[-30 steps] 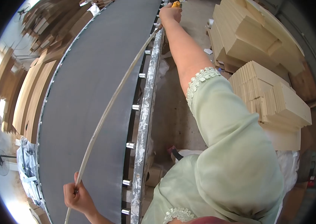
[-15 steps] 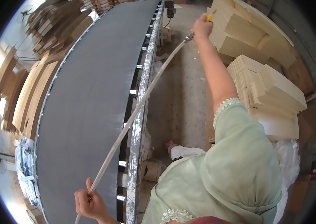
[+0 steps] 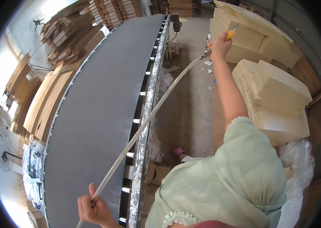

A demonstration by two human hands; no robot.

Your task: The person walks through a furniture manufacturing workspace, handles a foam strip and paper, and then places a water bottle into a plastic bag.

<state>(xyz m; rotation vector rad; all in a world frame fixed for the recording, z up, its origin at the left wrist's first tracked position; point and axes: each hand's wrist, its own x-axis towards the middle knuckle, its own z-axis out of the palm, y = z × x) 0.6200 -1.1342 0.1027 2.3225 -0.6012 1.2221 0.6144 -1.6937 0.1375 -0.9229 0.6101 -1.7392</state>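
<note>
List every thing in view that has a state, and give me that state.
Left hand: closed around the hose
Right hand: closed around the yellow tool
Hose: slightly bowed, slanting over belt and rail
Yellow tool: partly hidden by the hand
Belt: flat
Rail: paint chipped
Pale boards: stacked
Plastic sheeting: crumpled

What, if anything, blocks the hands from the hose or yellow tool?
Nothing visible: the left hand grips the hose, the right hand holds the yellow tool. The hose crosses above the rail.

No legible words, labels, brands, numbers or signs anywhere in view
</note>
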